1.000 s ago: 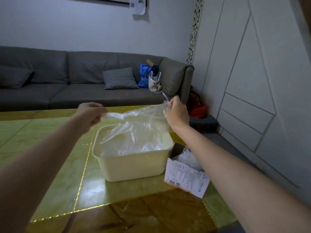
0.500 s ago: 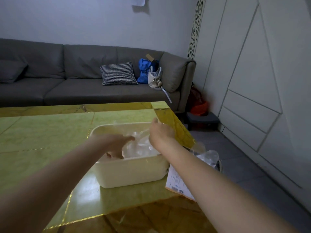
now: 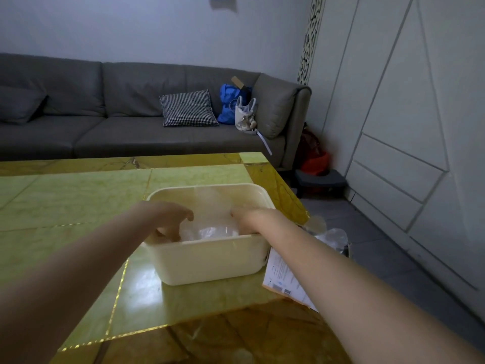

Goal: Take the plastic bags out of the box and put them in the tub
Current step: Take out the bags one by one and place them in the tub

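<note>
Head view looks down across the glossy green-and-gold marble-patterned table, the largest thing near the person, with the long grey fabric sofa behind it. Near the table's right edge stands the cream rectangular plastic tub, the landmark for everything else. A second ago a clear bag was stretched in the air above the tub between both hands; now both hands are down inside it and the bag lies on the heap of crumpled clear plastic bags at the tub's bottom. That bag, I judge, is as good as delivered. Just right of the tub, partly behind the right forearm, sits the cardboard box with a white printed label, and more clear plastic bulges from its top, so more bags seem left to move. The left hand, at the tub's left inner wall, has its fingers curled down onto the plastic, seemingly pressing rather than gripping, though the tub's near wall hides the fingertips. The right hand, at the tub's right inner wall, is mostly hidden; whether it holds plastic cannot be told.
</note>
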